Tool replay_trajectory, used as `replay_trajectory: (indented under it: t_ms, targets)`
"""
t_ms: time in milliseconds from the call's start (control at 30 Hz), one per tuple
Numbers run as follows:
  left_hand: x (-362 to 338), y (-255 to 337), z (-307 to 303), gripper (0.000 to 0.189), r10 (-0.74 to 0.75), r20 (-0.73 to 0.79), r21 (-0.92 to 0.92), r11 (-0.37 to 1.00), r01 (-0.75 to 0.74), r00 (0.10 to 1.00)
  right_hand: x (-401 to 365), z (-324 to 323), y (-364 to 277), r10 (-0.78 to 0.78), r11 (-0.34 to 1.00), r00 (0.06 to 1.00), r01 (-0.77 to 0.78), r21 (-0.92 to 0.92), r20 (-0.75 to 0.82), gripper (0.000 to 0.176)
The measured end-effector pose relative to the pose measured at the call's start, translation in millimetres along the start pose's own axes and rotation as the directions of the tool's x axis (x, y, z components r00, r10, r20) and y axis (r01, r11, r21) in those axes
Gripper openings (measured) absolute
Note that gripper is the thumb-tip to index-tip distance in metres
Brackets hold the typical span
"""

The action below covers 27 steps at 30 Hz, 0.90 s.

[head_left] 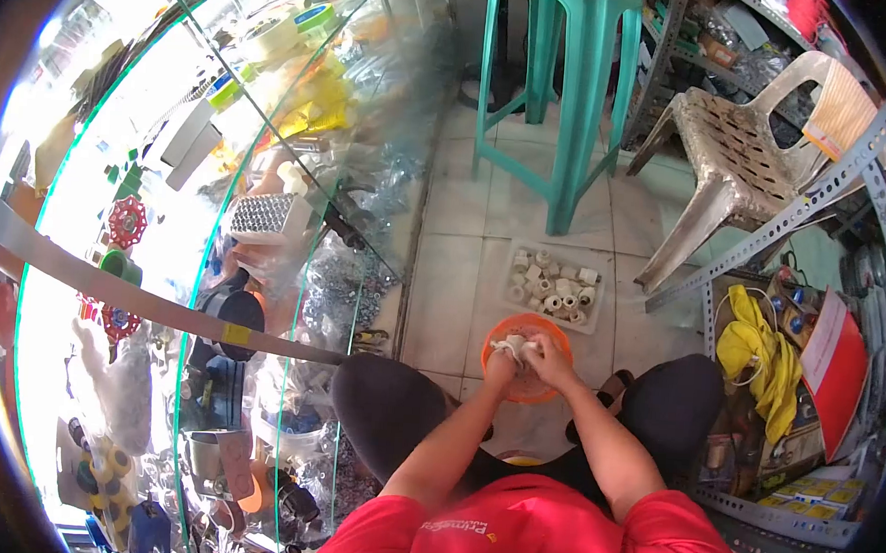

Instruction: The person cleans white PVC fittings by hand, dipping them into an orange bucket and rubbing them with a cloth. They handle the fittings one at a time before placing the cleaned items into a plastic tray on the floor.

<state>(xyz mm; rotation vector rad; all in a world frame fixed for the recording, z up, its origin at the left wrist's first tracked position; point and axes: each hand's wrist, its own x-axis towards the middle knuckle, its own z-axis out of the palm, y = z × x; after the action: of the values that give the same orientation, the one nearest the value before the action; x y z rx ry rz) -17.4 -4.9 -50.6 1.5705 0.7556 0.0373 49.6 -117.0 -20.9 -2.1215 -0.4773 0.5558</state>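
Note:
Both hands are together over an orange basin [490, 329] on the floor between my knees, which holds murky greyish water. My left hand [501, 366] is closed on a bunched white cloth [510, 343]. Fingers bent in a pinch, my right hand [551, 364] meets the cloth from the right; a small pale piece shows at its fingertips, too small to name. Just beyond the basin sits a clear plastic tray [515, 298] with several white and cream pipe fittings [560, 305] in it.
A glass display case [304, 259] full of bagged hardware lines the left side. Ahead stands a green plastic stool [569, 113], with a worn plastic chair [725, 151] to its right. A metal shelf [706, 320] at the right holds a yellow cloth [755, 353]. Pale tiles [448, 277] cover the floor.

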Motion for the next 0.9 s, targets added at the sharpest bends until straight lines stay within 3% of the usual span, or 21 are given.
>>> replay_trajectory:
  t_ms: [33, 100, 167, 267, 300, 333, 433, 467, 500, 600, 700, 800, 867, 900]
  targets:
    - [27.1, -54.8, 8.0, 0.024, -0.008, -0.020, -0.120, 0.993, 0.006, 1.000, -12.4, -18.1, -40.3, -0.035, 0.999, 0.996, 0.036, -0.007, 0.081, 0.027]
    - [35.0, -69.4, 14.7, 0.023, -0.107, -0.023, -0.366, 0.926, 0.091, 0.994, -22.4, -34.5, -70.2, -0.084, 0.996, 0.982, 0.089, -0.022, 0.167, 0.025]
    - [11.8, -23.1, 8.8, 0.022, -0.274, 0.037, -0.584, 0.775, 0.243, 0.961, -22.6, -36.0, -74.2, -0.116, 0.992, 0.977, 0.124, -0.031, 0.176, 0.025]
    - [26.4, -54.9, 9.9, 0.027, -0.252, 0.342, -0.749, 0.509, 0.424, 0.905, -20.2, -39.1, -83.9, -0.131, 0.958, 0.946, 0.197, -0.208, 0.296, 0.025]
    - [24.7, -45.8, 9.6, 0.027, -0.254, 0.292, -0.535, 0.755, 0.378, 0.922, -16.1, -40.6, -81.1, -0.143, 0.964, 0.944, 0.201, -0.175, 0.298, 0.024]
    - [22.0, -37.4, 8.6, 0.027, -0.238, 0.244, -0.257, 0.919, 0.299, 0.940, -10.1, -40.7, -74.9, -0.156, 0.969, 0.942, 0.204, -0.140, 0.298, 0.024]
    - [25.5, -45.1, 15.2, 0.028, -0.084, 0.108, -0.012, 0.996, 0.086, 0.991, 18.5, -52.2, -57.6, -0.145, 0.989, 0.930, 0.146, 0.021, 0.337, 0.025]
    - [24.0, -42.0, 16.1, 0.029, -0.064, 0.068, 0.005, 0.998, 0.064, 0.996, 32.5, -57.6, -54.1, -0.135, 0.990, 0.925, 0.113, 0.083, 0.356, 0.026]
    - [19.3, -36.1, 17.5, 0.030, -0.060, 0.040, -0.017, 0.998, 0.061, 0.997, 35.0, -73.2, -73.3, -0.023, 0.996, 0.960, -0.003, 0.092, 0.281, 0.029]
    - [7.0, -12.7, 17.4, 0.032, -0.055, -0.003, -0.085, 0.995, 0.054, 0.998, 79.7, -81.4, -54.1, 0.192, 0.964, 0.980, -0.199, -0.178, -0.053, 0.029]
    - [-5.4, 4.7, 17.1, 0.035, -0.065, 0.000, -0.155, 0.986, 0.064, 0.998, 117.3, -82.4, -37.6, 0.230, 0.947, 0.958, -0.261, -0.187, -0.171, 0.030]
    - [-10.1, 17.8, 18.6, 0.039, -0.047, 0.025, -0.243, 0.969, 0.052, 0.999, 141.0, -82.3, -31.4, 0.251, 0.952, 0.957, -0.271, -0.139, -0.147, 0.034]
    - [-12.8, 26.3, 19.8, 0.045, -0.003, 0.049, -0.338, 0.941, 0.020, 0.999, 152.0, -66.3, -18.1, 0.130, 0.900, 0.958, -0.223, -0.374, -0.257, 0.039]
    - [-13.2, 26.5, 19.9, 0.047, -0.050, 0.082, -0.350, 0.934, 0.076, 0.995, 155.2, -59.2, -14.8, 0.060, 0.850, 0.952, -0.206, -0.485, -0.300, 0.041]
